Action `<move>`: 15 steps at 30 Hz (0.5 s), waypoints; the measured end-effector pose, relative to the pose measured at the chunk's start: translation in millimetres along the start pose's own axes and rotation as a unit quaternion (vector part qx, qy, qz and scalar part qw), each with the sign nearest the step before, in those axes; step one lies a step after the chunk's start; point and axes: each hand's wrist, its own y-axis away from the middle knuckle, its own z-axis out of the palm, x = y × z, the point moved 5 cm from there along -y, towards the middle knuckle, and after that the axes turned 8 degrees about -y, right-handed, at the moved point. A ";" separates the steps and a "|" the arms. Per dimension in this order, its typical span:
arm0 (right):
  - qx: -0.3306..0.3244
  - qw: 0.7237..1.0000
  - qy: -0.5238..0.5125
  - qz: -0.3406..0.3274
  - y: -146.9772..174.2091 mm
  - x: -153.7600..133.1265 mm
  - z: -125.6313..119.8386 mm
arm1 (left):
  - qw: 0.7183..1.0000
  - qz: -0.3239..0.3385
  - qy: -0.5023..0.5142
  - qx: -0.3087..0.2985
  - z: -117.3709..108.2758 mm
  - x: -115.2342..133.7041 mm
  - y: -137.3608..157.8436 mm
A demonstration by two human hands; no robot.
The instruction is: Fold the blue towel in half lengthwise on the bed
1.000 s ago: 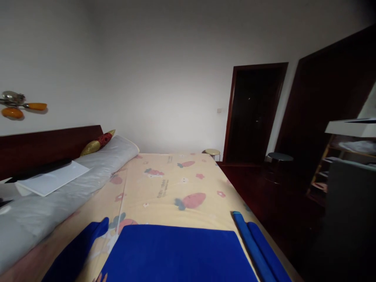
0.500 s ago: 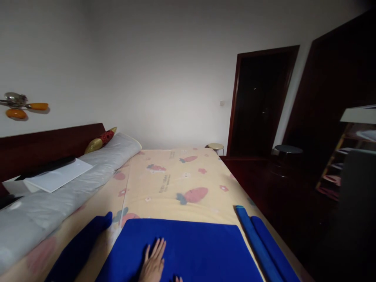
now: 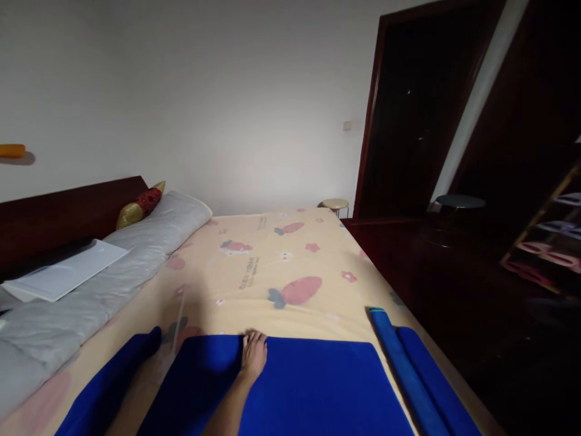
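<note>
A blue cloth [image 3: 318, 387] lies spread flat on the near part of the bed. My left hand [image 3: 253, 356] reaches forward to its far edge, fingers curled over that edge and gripping it. The cloth to the left of the hand looks slightly lifted and shadowed. A blue sleeve-like strip [image 3: 109, 387] trails off to the left, and two long blue strips [image 3: 408, 369] lie along the bed's right side. My right hand is out of view.
The bed has a cream sheet with carrot prints [image 3: 281, 266]. A grey bolster [image 3: 91, 290] with a white flat item [image 3: 63, 275] lies against the dark headboard. Dark doorways [image 3: 408, 121], two stools and a shelf [image 3: 549, 242] stand to the right.
My left hand slid forward from the middle of the blue cloth to its far edge and curled onto it. The view dropped and turned a little to the right.
</note>
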 end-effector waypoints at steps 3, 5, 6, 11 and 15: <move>-0.006 0.999 -0.031 0.017 -59.4 28.6 2.2 | 1.000 -0.001 -0.005 -0.002 -2.4 -5.8 -17.9; -0.010 0.998 -0.054 0.028 -92.2 45.6 2.5 | 1.000 0.004 -0.006 -0.011 0.2 -9.1 -25.4; -0.013 0.997 -0.067 0.032 -104.7 52.6 2.5 | 1.000 0.007 -0.006 -0.016 2.0 -10.2 -27.9; -0.036 0.988 -0.146 0.036 -128.4 68.7 -0.2 | 0.999 0.013 -0.002 -0.037 11.7 -11.1 -32.1; -0.033 0.970 -0.238 0.029 -130.0 64.9 -9.9 | 0.999 0.011 0.007 -0.050 17.0 -8.5 -33.3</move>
